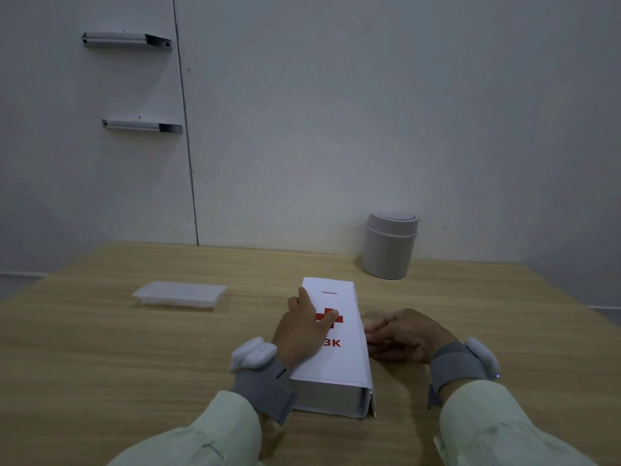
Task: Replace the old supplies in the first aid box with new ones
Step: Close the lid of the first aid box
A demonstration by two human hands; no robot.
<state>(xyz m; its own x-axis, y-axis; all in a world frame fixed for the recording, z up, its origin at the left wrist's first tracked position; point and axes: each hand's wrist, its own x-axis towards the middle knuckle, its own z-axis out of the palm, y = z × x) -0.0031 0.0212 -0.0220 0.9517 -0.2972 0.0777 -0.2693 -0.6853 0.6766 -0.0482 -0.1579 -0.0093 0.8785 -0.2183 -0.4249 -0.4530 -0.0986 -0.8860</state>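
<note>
A white first aid box (339,364) with a red cross and red lettering lies flat and closed on the wooden table (134,358), in front of me. My left hand (304,326) rests flat on its lid, fingers spread over the cross. My right hand (400,334) lies against the box's right side, its fingertips touching the edge. A flat clear plastic case (179,294) lies on the table to the left, apart from both hands.
A small grey bin with a swing lid (389,247) stands at the back right of the table, against the white wall. Two metal brackets (127,40) are fixed to the wall at the upper left.
</note>
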